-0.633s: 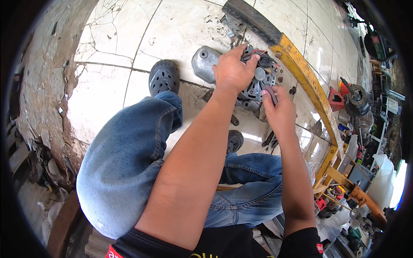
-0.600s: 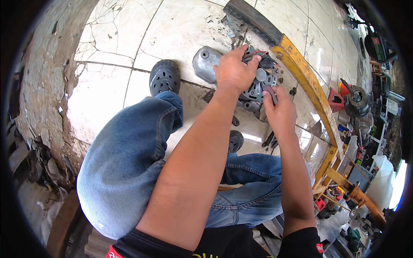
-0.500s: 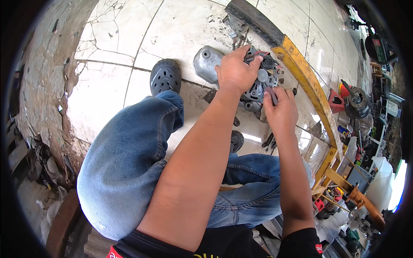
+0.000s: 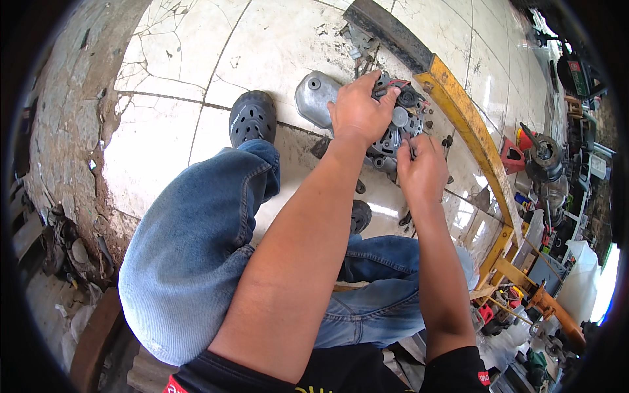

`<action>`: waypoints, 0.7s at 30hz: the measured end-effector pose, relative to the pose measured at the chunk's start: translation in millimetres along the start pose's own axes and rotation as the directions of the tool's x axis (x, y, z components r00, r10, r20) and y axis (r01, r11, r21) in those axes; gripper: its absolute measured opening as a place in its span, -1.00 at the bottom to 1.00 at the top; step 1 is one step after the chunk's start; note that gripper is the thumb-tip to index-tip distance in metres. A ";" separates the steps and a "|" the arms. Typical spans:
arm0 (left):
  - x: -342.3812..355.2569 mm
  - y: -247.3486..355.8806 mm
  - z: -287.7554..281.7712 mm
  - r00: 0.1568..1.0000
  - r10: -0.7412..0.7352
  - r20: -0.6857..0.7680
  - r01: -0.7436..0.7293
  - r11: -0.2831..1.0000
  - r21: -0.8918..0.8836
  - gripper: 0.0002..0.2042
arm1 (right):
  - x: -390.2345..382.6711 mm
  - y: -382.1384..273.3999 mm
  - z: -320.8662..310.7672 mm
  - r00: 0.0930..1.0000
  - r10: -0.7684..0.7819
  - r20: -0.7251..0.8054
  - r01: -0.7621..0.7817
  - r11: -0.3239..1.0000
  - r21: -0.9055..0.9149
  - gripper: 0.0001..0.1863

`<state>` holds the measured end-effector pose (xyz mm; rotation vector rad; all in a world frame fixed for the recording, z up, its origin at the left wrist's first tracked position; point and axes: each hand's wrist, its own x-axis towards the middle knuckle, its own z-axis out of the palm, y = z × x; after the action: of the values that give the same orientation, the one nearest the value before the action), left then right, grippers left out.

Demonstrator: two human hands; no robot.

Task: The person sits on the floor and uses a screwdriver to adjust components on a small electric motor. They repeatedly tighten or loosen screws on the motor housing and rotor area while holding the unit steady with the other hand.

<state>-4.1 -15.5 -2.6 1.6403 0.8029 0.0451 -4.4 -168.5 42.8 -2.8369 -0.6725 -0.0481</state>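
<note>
Hands (image 4: 358, 110) slightly closer; metal assembly (image 4: 400, 118) between

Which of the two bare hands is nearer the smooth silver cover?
The left hand: in this view its edge overlaps the side of the silver cover, whereas the right hand is farther away, by the slotted metal assembly's lower right.

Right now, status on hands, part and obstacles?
Left hand on metal assembly. Right hand pinching small dark piece. Grey cover alongside, not visibly blocking.

Machine part (image 4: 400, 118) bare metal; floor tiles (image 4: 262, 52) glossy; jeans (image 4: 190, 255) matt denim.
</note>
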 end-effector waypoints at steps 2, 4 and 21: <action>-0.7 -0.7 0.3 1.000 0.003 -0.003 -0.003 1.000 -0.002 -0.45 | 6.5 -3.6 0.1 1.000 -0.003 0.021 0.003 1.000 0.004 -0.88; 0.8 -0.2 0.4 1.000 0.005 -0.003 -0.005 1.000 -0.009 -0.45 | 6.7 -3.2 -0.2 0.999 0.009 0.042 -0.009 1.000 0.005 -0.88; -1.7 -1.1 2.1 1.000 0.004 -0.002 -0.004 1.000 -0.015 -0.44 | -1.2 -2.7 16.6 0.985 0.039 -0.170 -0.022 0.994 0.103 -0.87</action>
<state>-4.9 -18.2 -3.4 1.6280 0.7988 0.0554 -7.0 -162.9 27.1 -2.7066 -0.5775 -0.2435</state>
